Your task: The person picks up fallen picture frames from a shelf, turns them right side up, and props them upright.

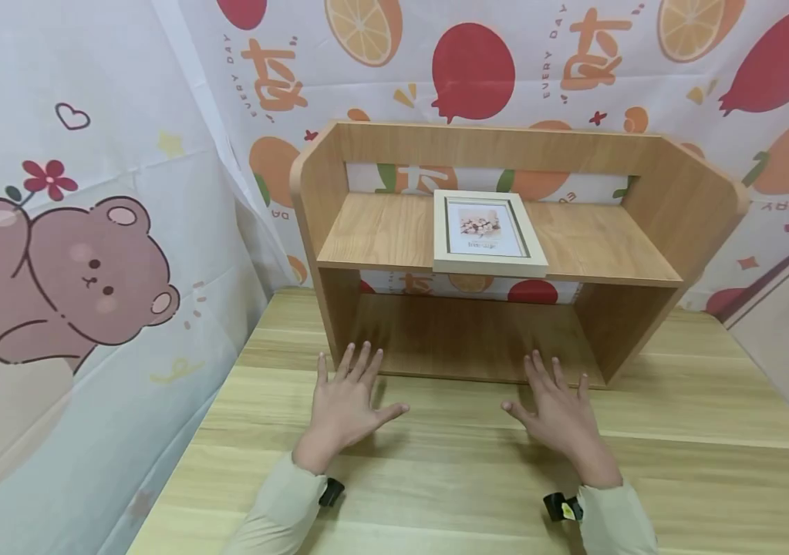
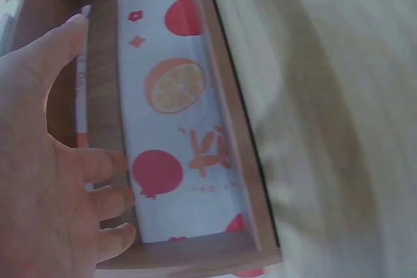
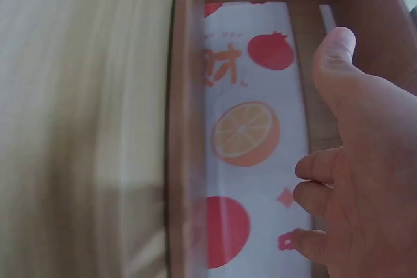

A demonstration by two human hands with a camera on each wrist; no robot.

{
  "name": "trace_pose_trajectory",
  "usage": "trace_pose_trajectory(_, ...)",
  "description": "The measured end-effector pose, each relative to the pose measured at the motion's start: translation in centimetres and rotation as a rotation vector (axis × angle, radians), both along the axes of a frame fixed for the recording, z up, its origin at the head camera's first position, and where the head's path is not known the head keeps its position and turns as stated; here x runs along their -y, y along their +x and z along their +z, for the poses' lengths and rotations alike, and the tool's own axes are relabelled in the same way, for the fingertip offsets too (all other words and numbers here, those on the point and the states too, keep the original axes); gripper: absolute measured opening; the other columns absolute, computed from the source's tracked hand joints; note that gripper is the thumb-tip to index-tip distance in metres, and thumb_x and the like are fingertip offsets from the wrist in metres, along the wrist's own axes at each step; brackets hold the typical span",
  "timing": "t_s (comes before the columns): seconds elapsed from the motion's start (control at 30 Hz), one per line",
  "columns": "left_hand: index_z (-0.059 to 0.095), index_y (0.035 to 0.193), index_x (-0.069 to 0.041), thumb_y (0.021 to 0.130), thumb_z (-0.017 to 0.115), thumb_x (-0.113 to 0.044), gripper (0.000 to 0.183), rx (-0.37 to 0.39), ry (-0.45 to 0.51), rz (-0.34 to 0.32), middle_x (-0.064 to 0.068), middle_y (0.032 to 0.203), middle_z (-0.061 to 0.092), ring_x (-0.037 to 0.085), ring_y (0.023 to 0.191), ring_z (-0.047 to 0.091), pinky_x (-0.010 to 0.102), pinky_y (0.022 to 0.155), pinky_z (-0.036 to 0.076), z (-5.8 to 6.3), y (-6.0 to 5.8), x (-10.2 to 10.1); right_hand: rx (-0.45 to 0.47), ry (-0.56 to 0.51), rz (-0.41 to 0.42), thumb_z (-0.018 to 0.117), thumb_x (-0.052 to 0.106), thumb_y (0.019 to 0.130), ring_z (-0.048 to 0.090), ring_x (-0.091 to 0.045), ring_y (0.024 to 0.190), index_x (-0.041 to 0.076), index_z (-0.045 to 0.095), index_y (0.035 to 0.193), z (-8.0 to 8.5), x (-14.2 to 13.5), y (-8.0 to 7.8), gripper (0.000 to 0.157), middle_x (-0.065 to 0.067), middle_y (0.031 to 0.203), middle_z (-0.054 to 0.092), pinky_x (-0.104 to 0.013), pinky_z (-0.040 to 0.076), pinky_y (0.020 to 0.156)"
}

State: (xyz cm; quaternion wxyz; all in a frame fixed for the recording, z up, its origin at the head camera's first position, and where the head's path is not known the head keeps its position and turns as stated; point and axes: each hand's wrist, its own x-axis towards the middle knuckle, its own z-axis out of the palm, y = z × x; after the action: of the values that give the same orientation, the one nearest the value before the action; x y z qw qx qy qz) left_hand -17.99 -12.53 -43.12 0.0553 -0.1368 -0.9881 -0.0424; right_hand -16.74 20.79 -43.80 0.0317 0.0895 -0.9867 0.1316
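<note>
- Surface: a pale yellow, wood-grained tabletop point(image 1: 450, 470), its light and dark bands running across, with soft shadows beside both arms.
- Centre: a light-brown, two-tier wooden desk shelf point(image 1: 470, 339) with rounded side panels, upright towards the back of the tabletop, its open front facing the person.
- Upper tier: a cream, rectangular picture frame point(image 1: 489, 233) with a small print under its pane, lying flat, its near edge at the board's front edge.
- Left hand point(image 1: 344, 401): fingers spread, thumb held wide, holding nothing, near the shelf's lower front edge at its left end.
- Right hand point(image 1: 561, 412): fingers likewise spread, thumb pointing inward, near the same edge towards the right end; from where I stand, I cannot tell whether either hand touches wood.
- Wrists: beige fabric sleeves point(image 1: 279, 501), each with a small black device point(image 1: 332, 492) at the cuff.
- Room: a white cloth hanging point(image 1: 422, 46) printed with oranges and red fruit behind; a pale cloth hanging with a brown cartoon bear point(image 1: 109, 270) at left.
</note>
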Motion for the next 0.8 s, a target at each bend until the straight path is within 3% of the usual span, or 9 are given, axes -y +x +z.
trace_pose_trajectory(0.23,0.03,0.152,-0.022,0.081,0.037,-0.082,0.094,-0.07,0.001,-0.018,0.005,0.158,0.026,0.029,0.149,0.02,0.064,0.115,0.006,2.0,0.8,-0.5,-0.038,0.033,0.025,0.046,0.066,0.09,0.017,-0.044,0.146,0.006,0.03,0.151,2.4,0.4,0.7,0.087,-0.015,0.159,0.024,-0.072,0.007,0.108)
trace_pose_trajectory(0.53,0.037,0.149,-0.023,0.082,0.043,-0.078,0.087,-0.216,0.015,-0.062,0.004,0.156,0.03,0.029,0.147,0.026,0.064,0.115,0.006,4.9,1.3,-1.3,-0.109,0.051,0.05,0.049,0.064,0.09,0.019,-0.043,0.146,0.008,0.031,0.151,7.6,0.1,1.8,0.084,-0.014,0.159,0.024,-0.068,0.011,0.11)
trace_pose_trajectory(0.8,0.041,0.147,-0.023,0.084,0.046,-0.074,0.081,-0.314,0.06,-0.105,0.004,0.155,0.032,0.028,0.147,0.025,0.064,0.115,0.006,8.1,1.2,-2.0,-0.281,0.131,0.05,0.052,0.063,0.089,0.031,-0.04,0.142,0.01,0.037,0.149,11.5,-0.5,2.0,0.082,-0.014,0.154,0.036,-0.063,0.02,0.109)
